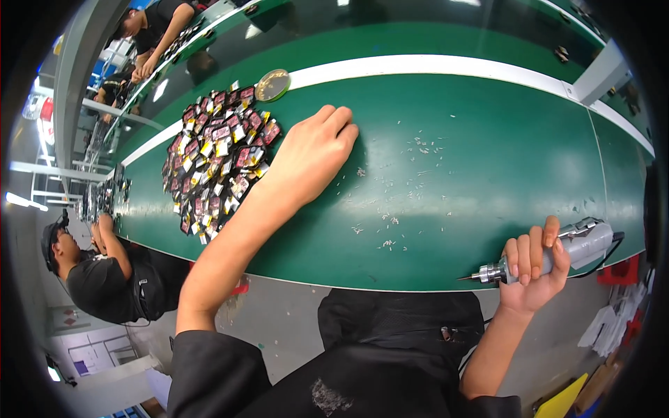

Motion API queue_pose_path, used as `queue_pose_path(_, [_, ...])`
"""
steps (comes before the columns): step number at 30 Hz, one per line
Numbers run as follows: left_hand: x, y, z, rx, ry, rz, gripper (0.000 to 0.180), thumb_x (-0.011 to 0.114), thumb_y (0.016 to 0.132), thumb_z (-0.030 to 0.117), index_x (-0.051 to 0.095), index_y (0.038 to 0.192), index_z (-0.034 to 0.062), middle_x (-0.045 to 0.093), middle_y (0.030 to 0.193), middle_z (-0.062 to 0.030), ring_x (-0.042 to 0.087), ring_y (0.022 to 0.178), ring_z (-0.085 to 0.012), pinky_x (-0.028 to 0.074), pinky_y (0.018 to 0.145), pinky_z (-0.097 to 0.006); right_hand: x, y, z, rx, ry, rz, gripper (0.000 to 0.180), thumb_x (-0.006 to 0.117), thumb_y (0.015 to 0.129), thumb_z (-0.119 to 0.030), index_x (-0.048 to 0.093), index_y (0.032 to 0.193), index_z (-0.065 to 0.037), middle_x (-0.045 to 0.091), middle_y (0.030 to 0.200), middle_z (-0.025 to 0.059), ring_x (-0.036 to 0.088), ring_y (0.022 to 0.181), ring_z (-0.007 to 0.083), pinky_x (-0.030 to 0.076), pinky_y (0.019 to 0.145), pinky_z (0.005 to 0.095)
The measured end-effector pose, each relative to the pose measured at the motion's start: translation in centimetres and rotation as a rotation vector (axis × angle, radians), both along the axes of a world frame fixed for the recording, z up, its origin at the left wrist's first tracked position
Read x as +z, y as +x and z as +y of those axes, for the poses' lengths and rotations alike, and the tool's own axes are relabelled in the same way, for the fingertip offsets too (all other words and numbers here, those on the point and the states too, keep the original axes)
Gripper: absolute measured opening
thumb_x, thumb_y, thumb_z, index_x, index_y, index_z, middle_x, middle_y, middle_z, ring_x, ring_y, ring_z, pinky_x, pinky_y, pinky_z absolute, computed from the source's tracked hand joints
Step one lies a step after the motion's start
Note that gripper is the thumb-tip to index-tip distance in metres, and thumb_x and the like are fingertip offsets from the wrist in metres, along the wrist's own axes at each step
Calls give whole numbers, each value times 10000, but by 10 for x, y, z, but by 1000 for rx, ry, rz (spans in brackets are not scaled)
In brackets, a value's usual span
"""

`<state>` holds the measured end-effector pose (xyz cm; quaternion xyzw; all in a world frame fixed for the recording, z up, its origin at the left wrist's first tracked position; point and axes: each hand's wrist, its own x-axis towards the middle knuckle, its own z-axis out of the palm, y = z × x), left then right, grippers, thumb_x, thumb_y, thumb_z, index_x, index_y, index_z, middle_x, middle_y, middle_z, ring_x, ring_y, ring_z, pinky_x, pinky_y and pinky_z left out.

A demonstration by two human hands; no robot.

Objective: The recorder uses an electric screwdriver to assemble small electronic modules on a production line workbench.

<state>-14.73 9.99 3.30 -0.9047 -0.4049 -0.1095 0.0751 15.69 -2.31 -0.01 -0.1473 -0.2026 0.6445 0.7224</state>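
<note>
My left hand [310, 157] rests palm down on the green conveyor belt [460, 181], fingers bent together, right beside a heap of several small dark, red and yellow circuit parts [216, 160]. It holds nothing that I can see. My right hand [533, 268] is closed around a grey electric screwdriver [557, 254] at the belt's near edge, its metal tip pointing left. A cable runs off the tool's back end.
Small white scraps [390, 226] are scattered over the belt between my hands. A round brass-coloured lid [272, 84] lies beyond the heap. A person in black [104, 275] works on my left; another person [157, 28] works across the belt. A white stripe [432, 66] runs along the far side.
</note>
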Motion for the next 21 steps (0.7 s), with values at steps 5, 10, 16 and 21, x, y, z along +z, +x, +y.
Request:
queue_pose_path(5, [4,3,3,-130,103,198,184,606,696,-5,610,879,-21,569,872,-96,587,811,-247,515,689,-360,0,1,0,9,9,11,112,463,922,-155,449,878,-53,368,524,3,333,401,105,349,463,278])
queue_pose_path(10, [9,12,-2,-64,7,-116,85,611,768,-10,535,801,4,554,770,-109,586,701,-275,486,617,-363,0,4,-4,21,-3,15,114,454,922,-161,453,879,-56,371,526,-1,347,408,104,357,479,282])
queue_pose_path(16, [-6,50,-96,-136,-387,-724,108,578,773,-106,515,822,-34,538,727,-116,542,580,-214,420,520,-295,-5,-4,-1,-100,26,-57,131,417,927,-177,471,878,-68,375,524,-7,365,418,107,374,498,294])
queue_pose_path(21, [-16,75,-125,-106,-671,-1055,131,612,782,-132,566,884,-64,602,813,-119,593,661,-149,451,551,-246,25,-13,-12,-56,141,48,174,399,944,-203,508,914,-71,407,542,-4,398,442,117,394,532,295])
